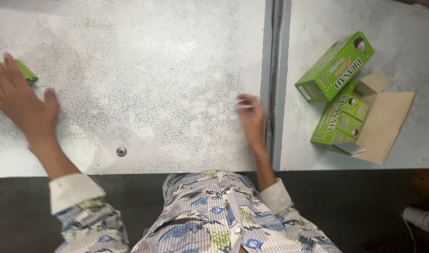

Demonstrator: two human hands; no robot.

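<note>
On the grey worktop (130, 70), both hands lie flat and hold nothing, the left reaching a green packet.
Nearest, the right hand (250, 117) rests just left of the worktop seam (272, 84), blurred, fingers spread, grip apart. Far left of the seam, the left hand (18, 100) lies open, fingertips touching a green packet (26, 72); judged step: reaching for it, closing the fingers comes next. Right of the seam, an open brown carton (385, 119) holds green boxes (341, 119); another green box (335, 68) lies just beyond.
</note>
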